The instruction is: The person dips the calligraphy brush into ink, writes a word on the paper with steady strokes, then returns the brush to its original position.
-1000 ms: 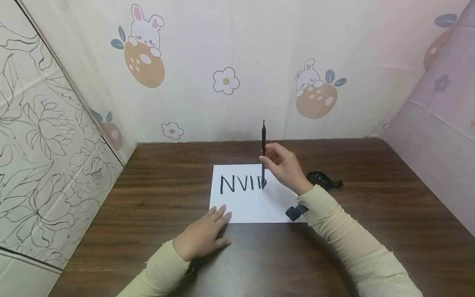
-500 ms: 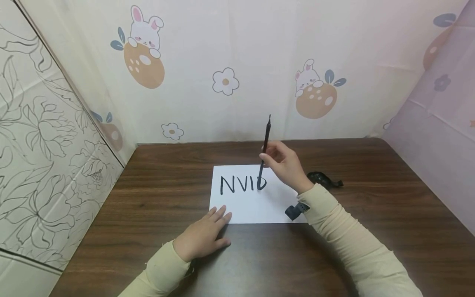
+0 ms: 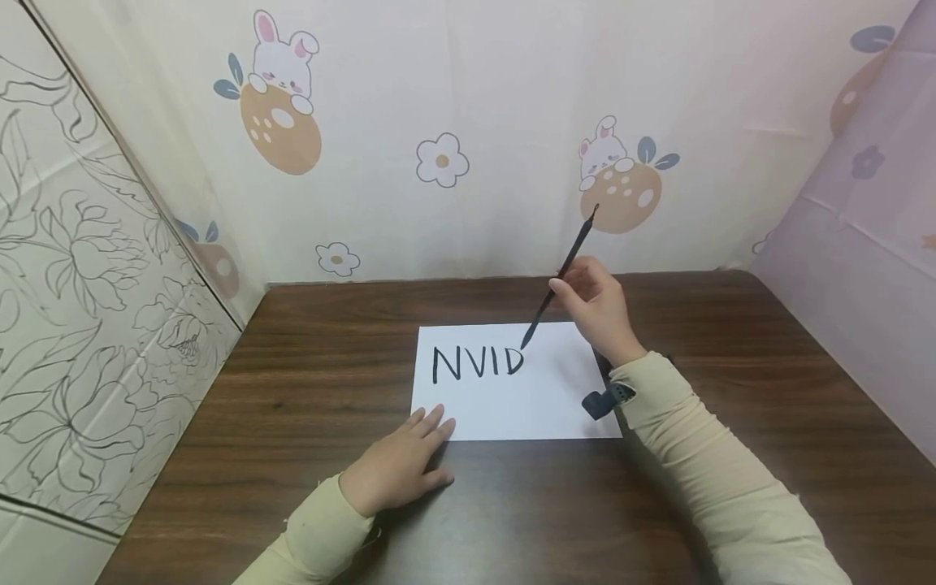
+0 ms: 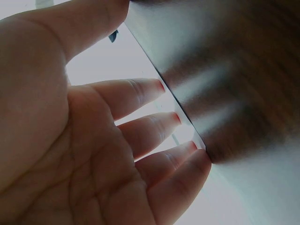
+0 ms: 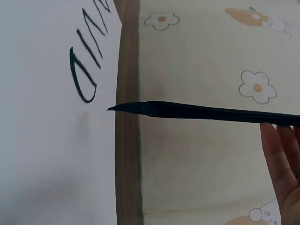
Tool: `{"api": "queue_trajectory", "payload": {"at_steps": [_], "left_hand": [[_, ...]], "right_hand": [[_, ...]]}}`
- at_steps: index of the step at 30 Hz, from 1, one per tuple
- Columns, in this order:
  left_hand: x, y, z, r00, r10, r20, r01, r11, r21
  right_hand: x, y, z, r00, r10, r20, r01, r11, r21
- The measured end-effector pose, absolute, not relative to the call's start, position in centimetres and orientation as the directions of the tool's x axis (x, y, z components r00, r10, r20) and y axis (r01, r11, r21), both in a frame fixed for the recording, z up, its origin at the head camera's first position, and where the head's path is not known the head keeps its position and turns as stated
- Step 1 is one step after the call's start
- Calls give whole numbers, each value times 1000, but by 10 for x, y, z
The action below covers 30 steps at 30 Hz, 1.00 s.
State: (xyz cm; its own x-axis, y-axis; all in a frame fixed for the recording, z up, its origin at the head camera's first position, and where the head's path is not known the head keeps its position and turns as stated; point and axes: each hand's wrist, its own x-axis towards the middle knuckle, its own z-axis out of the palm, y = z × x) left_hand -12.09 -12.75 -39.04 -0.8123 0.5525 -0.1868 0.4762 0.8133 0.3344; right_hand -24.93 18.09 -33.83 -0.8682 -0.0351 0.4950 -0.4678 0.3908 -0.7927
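A white sheet of paper (image 3: pixel 512 410) with the black letters "NVID" lies on the brown table. The right hand (image 3: pixel 600 313) pinches a dark brush (image 3: pixel 561 272) between thumb and fingers, its tip down and its top leaning right. In the right wrist view the pointed tip of the brush (image 5: pixel 129 108) is beside the letter D, apparently just off the paper (image 5: pixel 37 140). The left hand (image 3: pixel 398 463) lies flat with spread fingers, fingertips on the paper's lower left corner. Its fingers (image 4: pixel 145 131) are extended near the paper's edge in the left wrist view.
A brown wooden table (image 3: pixel 307 366) carries the paper. Behind it hangs a pale curtain (image 3: pixel 512 97) printed with rabbits and flowers, and a panel with line-drawn flowers (image 3: pixel 80 268) stands at the left. A dark object behind the right wrist is mostly hidden.
The right hand has moved right and slightly up with the brush, which now leans further right. The D's curve is completed and uncovered. The left hand has stayed on the paper.
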Motion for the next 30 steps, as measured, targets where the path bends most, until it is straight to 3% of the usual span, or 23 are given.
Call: {"api": "queue_trajectory", "payload": {"at_steps": [30], "left_hand": [[-122,-127,-393,-814,550,-190,475,816,329]], "right_hand": [[-249,185,-356,-869,8,495,-424,504,-753]]}}
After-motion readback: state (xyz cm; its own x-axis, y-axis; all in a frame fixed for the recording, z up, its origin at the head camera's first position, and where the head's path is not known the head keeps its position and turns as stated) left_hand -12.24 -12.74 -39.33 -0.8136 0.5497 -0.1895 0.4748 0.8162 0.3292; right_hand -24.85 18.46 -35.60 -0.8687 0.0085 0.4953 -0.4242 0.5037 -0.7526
